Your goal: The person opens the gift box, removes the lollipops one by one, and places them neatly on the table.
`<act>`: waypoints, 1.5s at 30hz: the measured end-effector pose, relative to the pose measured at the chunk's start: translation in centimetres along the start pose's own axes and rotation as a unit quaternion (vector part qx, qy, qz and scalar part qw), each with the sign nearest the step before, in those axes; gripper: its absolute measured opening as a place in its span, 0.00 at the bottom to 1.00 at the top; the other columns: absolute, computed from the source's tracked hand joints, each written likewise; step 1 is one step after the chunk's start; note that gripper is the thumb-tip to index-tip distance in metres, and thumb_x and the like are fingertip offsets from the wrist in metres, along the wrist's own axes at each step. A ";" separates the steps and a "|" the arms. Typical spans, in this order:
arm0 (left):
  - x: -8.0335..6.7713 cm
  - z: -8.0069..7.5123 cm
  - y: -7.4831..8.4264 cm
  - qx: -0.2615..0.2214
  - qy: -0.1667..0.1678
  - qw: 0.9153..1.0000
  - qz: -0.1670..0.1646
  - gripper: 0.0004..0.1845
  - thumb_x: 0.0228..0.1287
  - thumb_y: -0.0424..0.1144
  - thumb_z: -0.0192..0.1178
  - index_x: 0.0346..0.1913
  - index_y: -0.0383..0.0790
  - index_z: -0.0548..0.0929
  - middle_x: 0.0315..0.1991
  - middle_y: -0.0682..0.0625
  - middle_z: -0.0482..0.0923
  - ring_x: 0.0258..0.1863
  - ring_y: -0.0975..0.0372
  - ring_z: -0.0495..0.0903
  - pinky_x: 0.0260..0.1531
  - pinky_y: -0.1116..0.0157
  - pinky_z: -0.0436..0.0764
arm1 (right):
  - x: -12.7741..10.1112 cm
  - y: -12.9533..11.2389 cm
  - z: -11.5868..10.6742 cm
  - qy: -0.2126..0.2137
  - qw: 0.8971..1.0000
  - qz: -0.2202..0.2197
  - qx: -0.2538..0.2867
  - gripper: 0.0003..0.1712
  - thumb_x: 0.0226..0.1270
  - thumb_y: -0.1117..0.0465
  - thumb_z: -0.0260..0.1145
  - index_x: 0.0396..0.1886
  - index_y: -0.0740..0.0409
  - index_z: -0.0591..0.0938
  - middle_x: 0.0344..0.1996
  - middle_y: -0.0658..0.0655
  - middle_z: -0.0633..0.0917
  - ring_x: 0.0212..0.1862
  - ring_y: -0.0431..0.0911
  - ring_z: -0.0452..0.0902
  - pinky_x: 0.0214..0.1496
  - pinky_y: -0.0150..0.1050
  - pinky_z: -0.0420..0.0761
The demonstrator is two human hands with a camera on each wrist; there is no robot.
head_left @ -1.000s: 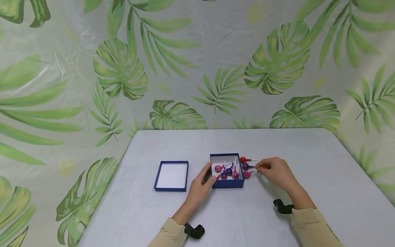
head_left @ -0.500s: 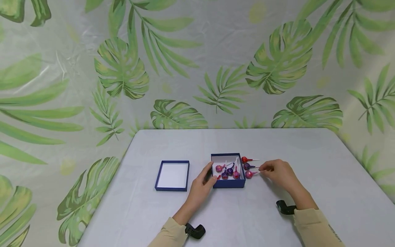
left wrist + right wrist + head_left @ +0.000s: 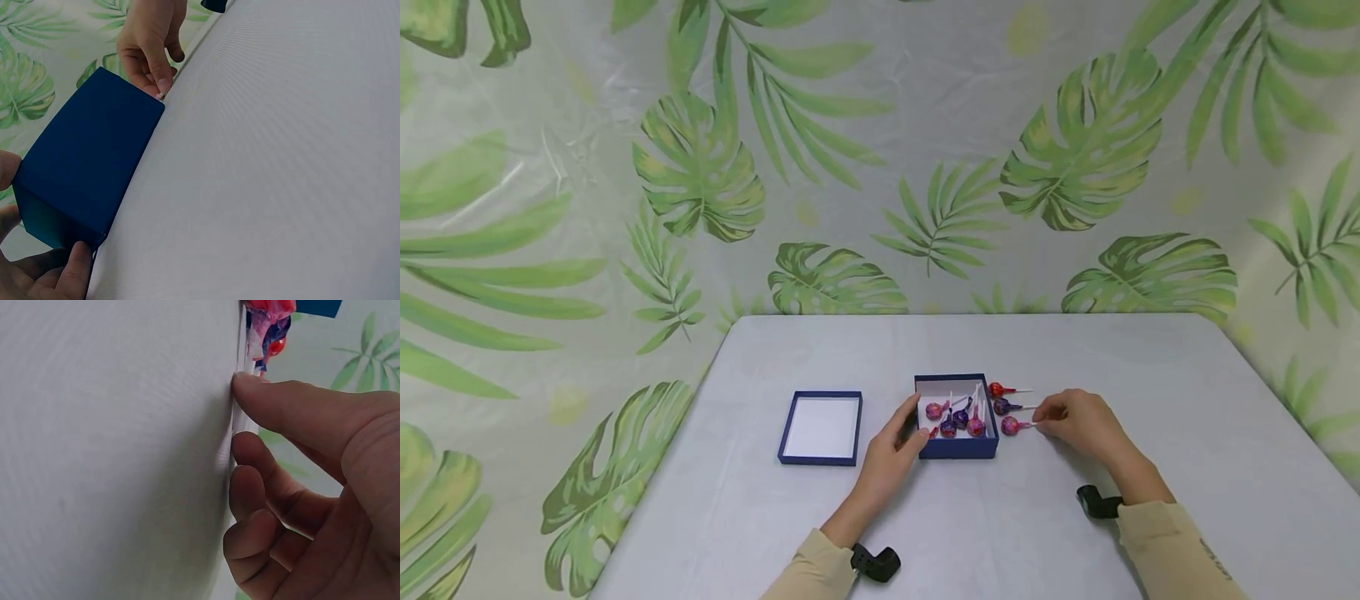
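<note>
Dark blue card forms the shallow lid (image 3: pixel 820 427), which lies open side up on the pale worktop (image 3: pixel 925 533), well to the left of the other things. Just right of it, the left hand (image 3: pixel 891 454) is set against the near left corner of the blue box (image 3: pixel 957 447), with the thumb on the front wall and the fingers curled round the left wall. Inside the box, several wrapped lollipops in pink and purple are seen lying on a white lining. Beside the box's right wall, three more lollipops rest on the worktop: a red one (image 3: pixel 996 389) farthest back, a purple one (image 3: pixel 1002 407) in the middle, and a pink lollipop (image 3: pixel 1011 426) nearest. The white stick of the pink one is pinched at the worktop between the thumb and forefinger of the right hand (image 3: pixel 1078 423), while the other fingers are curled loosely below. Green leaf-printed sheeting hangs behind.
</note>
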State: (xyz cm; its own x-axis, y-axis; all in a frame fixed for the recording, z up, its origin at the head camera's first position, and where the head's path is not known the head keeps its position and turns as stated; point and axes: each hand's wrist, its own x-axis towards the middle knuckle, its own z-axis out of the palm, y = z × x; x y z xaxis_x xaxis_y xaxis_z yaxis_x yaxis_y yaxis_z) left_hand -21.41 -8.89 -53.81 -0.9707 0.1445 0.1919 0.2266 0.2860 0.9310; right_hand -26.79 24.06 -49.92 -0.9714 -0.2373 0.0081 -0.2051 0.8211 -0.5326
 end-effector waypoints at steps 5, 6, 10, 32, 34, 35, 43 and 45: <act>-0.2 0.0 0.2 -0.001 -0.002 1.000 0.000 0.30 0.75 0.50 0.57 0.77 0.61 0.65 0.75 0.59 0.62 0.74 0.60 0.61 0.71 0.58 0.63 | 0.1 0.1 0.3 0.004 1.000 -0.002 0.007 0.03 0.61 0.62 0.75 0.33 0.50 0.88 0.28 0.48 0.82 0.35 0.46 0.74 0.38 0.42 0.75; -0.1 0.0 0.2 -0.001 -0.001 1.000 0.000 0.30 0.75 0.49 0.57 0.77 0.61 0.64 0.75 0.59 0.62 0.74 0.60 0.61 0.72 0.58 0.63 | 0.2 0.1 0.3 0.005 1.000 -0.003 0.009 0.03 0.61 0.63 0.75 0.33 0.49 0.88 0.28 0.48 0.82 0.35 0.46 0.74 0.38 0.42 0.76; 0.0 0.1 0.2 -0.002 0.002 1.000 0.003 0.30 0.76 0.46 0.57 0.77 0.57 0.65 0.75 0.56 0.62 0.74 0.58 0.61 0.72 0.57 0.63 | 0.2 0.0 0.3 0.008 1.000 -0.007 0.011 0.04 0.61 0.63 0.74 0.32 0.49 0.88 0.27 0.47 0.82 0.34 0.46 0.75 0.38 0.42 0.76; 0.1 0.1 -0.1 -0.002 -0.006 1.000 -0.004 0.31 0.75 0.50 0.57 0.77 0.60 0.64 0.75 0.60 0.61 0.74 0.60 0.60 0.71 0.57 0.63 | -0.1 0.2 -0.3 -0.003 1.000 -0.002 0.010 0.05 0.60 0.63 0.74 0.35 0.50 0.88 0.29 0.48 0.82 0.35 0.47 0.75 0.38 0.42 0.77; 0.1 0.1 -0.2 -0.003 -0.005 1.000 -0.001 0.31 0.75 0.50 0.57 0.77 0.59 0.64 0.75 0.60 0.61 0.74 0.60 0.60 0.71 0.58 0.63 | -0.2 0.1 -0.8 -0.006 1.000 0.006 0.009 0.06 0.60 0.63 0.74 0.37 0.51 0.88 0.30 0.49 0.82 0.36 0.47 0.75 0.37 0.41 0.77; 0.1 0.1 -0.1 -0.003 -0.005 1.000 0.000 0.30 0.75 0.50 0.57 0.77 0.59 0.64 0.75 0.60 0.61 0.74 0.60 0.60 0.71 0.58 0.63 | -0.1 0.0 -1.0 -0.006 1.000 0.008 0.007 0.06 0.60 0.63 0.73 0.38 0.52 0.88 0.31 0.49 0.83 0.36 0.47 0.76 0.36 0.41 0.77; 0.0 0.0 -0.1 -0.004 -0.005 1.000 -0.003 0.30 0.75 0.49 0.57 0.77 0.61 0.64 0.75 0.59 0.61 0.74 0.59 0.60 0.71 0.55 0.63 | 0.1 -1.7 -2.8 0.010 1.000 -0.012 -0.009 0.09 0.63 0.60 0.73 0.42 0.54 0.89 0.33 0.49 0.85 0.37 0.48 0.78 0.32 0.40 0.77; 0.0 0.0 0.0 -0.005 -0.005 1.000 -0.005 0.30 0.75 0.49 0.57 0.77 0.62 0.64 0.75 0.59 0.61 0.74 0.58 0.59 0.71 0.54 0.63 | 0.1 -2.2 -3.0 0.015 1.000 -0.015 -0.010 0.09 0.63 0.60 0.73 0.43 0.55 0.89 0.34 0.50 0.85 0.37 0.49 0.78 0.32 0.40 0.77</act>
State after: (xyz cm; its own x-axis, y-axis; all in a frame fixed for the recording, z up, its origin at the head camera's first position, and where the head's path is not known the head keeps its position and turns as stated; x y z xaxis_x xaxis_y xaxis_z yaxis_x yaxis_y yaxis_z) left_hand -21.41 -8.89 -53.82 -0.9721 0.1513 0.1792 0.2158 0.2772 0.9363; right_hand -26.80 23.75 -46.18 -0.9679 -0.2463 0.0503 -0.2365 0.8243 -0.5144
